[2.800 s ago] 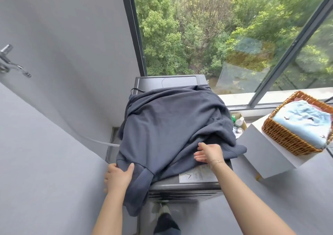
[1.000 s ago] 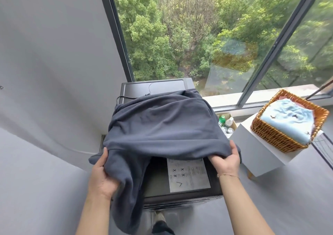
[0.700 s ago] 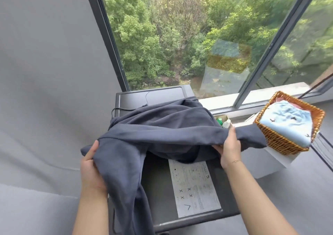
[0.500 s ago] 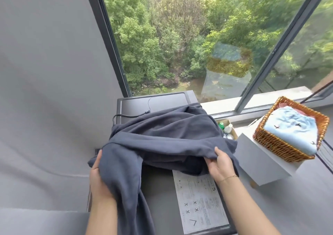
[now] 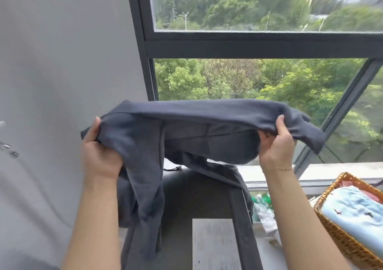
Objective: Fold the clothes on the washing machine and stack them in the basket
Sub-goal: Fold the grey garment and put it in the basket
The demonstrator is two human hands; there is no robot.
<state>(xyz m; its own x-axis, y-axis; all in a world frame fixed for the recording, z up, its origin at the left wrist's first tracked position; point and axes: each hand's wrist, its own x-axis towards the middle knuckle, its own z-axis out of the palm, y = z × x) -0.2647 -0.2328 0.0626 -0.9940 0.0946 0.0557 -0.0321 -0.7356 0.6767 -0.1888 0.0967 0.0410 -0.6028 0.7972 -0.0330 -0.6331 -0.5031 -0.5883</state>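
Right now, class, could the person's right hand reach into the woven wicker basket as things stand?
Probably not yet. The right hand is gripping the dark grey garment, held up with the left hand. The woven wicker basket lies low to the right, nothing between; it must let go first.

Two hands are in view, a left hand (image 5: 99,155) and a right hand (image 5: 275,147). Between them hangs one dark grey garment (image 5: 186,128). One washing machine (image 5: 199,195) sits below, with one white printed sheet (image 5: 213,245) lying on its lid. One wicker basket (image 5: 339,238) stands at the right, holding one light blue folded cloth (image 5: 356,211) and one red piece (image 5: 348,183) beneath it. Between machine and basket are what look like two small bottles (image 5: 262,205), though blur makes that count unsure. One window (image 5: 248,41) fills the back.
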